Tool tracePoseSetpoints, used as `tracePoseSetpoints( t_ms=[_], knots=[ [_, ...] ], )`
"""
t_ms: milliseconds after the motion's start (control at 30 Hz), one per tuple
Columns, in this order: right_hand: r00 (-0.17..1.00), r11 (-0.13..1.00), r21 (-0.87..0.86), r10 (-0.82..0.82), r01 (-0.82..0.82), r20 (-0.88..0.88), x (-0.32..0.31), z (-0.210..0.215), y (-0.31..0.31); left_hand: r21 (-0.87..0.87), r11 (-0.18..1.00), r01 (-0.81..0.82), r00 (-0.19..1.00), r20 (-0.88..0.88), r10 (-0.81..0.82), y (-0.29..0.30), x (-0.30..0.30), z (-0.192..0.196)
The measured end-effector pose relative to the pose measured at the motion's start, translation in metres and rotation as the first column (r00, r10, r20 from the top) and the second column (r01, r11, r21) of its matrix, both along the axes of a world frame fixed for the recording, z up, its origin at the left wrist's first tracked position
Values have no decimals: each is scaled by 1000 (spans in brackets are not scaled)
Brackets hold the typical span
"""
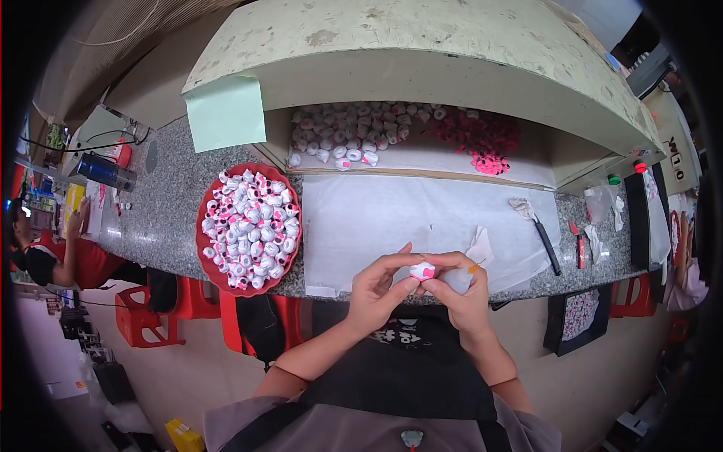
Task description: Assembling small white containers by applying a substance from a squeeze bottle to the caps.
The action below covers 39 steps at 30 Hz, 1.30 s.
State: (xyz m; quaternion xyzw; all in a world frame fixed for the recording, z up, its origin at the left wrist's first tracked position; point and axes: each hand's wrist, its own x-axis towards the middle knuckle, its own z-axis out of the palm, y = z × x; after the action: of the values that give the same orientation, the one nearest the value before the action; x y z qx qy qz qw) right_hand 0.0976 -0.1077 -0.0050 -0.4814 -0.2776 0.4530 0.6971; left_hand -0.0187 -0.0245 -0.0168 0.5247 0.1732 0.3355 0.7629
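A small white piece with a bright pink patch (423, 271) is pinched between the fingertips of both hands, in front of my chest. My left hand (370, 297) grips it from the left, thumb and forefinger closed on it. From the other side my right hand (468, 305) steadies it with thumb and forefinger. Tucked in the right hand is also a small translucent bottle (456, 281) with an orange tip, partly hidden by the fingers. Under and beyond the hands lies a white paper sheet (376, 218) on the bench.
A red scalloped basin (203, 260) heaped with white-and-pink pieces stands to the left. On the shelf lie white pieces (346, 135) and pink ones (489, 160). To the right are a black-handled brush-like tool (547, 247) and a red tool (581, 252). A co-worker (71, 252) sits far left.
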Motion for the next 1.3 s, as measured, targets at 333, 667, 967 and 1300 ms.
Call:
tracePoseSetpoints(
  t_ms=[333,667,967,1300],
  knots=[
    [999,997,-71,9,-12,-44,10,1,-7,-259,962,85,995,63,-71,2,3,-18],
    [391,841,-182,-38,510,920,75,-65,-32,-443,894,64,998,43,-49,2,25,-37],
    [977,977,-82,-190,198,99,10,-22,7,-279,958,-58,998,-3,59,-11,25,-34],
    [431,843,-105,-158,527,888,51,-10,-23,-364,930,45,998,55,-27,-7,22,-25]
  ],
)
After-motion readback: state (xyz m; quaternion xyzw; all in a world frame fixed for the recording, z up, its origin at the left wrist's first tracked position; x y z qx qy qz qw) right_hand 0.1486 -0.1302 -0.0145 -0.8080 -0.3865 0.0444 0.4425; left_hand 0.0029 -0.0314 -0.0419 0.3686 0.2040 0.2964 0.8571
